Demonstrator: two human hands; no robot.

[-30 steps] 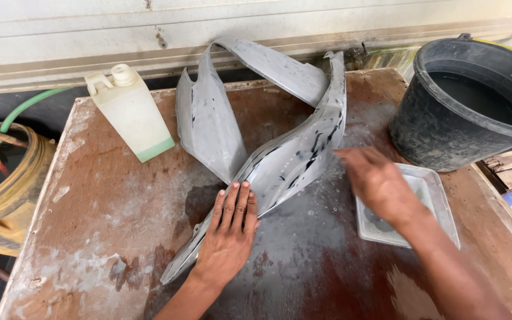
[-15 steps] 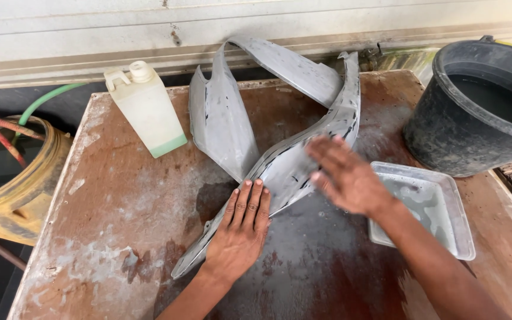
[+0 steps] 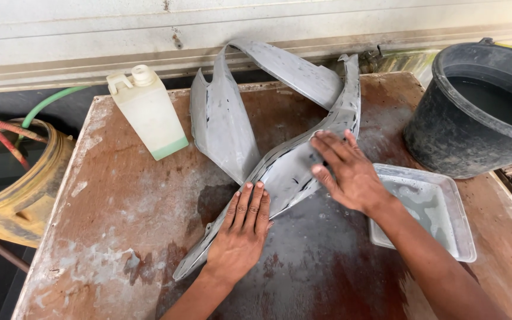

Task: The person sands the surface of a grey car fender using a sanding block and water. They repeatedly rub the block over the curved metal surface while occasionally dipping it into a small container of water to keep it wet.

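Now both hands lie flat, fingers open, gripping nothing: left hand (image 3: 241, 234) and right hand (image 3: 351, 172) press the grey panel (image 3: 280, 169) on the counter (image 3: 120, 237).

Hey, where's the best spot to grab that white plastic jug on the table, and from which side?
Probably the small loop handle at the top of the white jug, beside its cap. It leans away towards the wall with the handle on its left shoulder, so come from above and the left; the grey panel crowds its right.
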